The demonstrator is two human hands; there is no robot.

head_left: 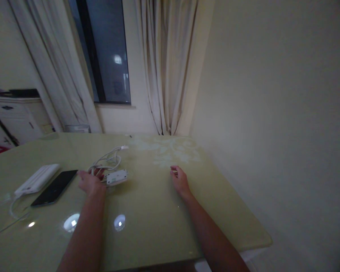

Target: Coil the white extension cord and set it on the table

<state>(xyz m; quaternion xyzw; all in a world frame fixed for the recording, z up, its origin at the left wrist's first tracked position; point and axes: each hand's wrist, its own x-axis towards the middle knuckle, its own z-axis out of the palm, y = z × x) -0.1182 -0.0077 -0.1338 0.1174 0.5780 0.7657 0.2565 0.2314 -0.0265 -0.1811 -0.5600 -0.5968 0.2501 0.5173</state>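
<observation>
My left hand (90, 181) rests on the glossy yellow-green table (158, 219), fingers curled around a bundle of white cable (109, 158). A small white charger block (116, 176) lies right beside that hand, touching the cable. My right hand (180, 180) lies on the bare tabletop to the right, fingers loosely curled, with nothing visible in it. A black phone (55, 187) lies flat just left of my left hand. Further left is a white power bank (37, 178) with a thin white cord (14, 209) trailing from it.
The table's right edge (243, 211) runs close to a plain wall. Behind the table are a dark window (107, 53) and pale curtains (167, 64). A white cabinet (14, 117) stands at the far left. Ceiling lights reflect in the table surface.
</observation>
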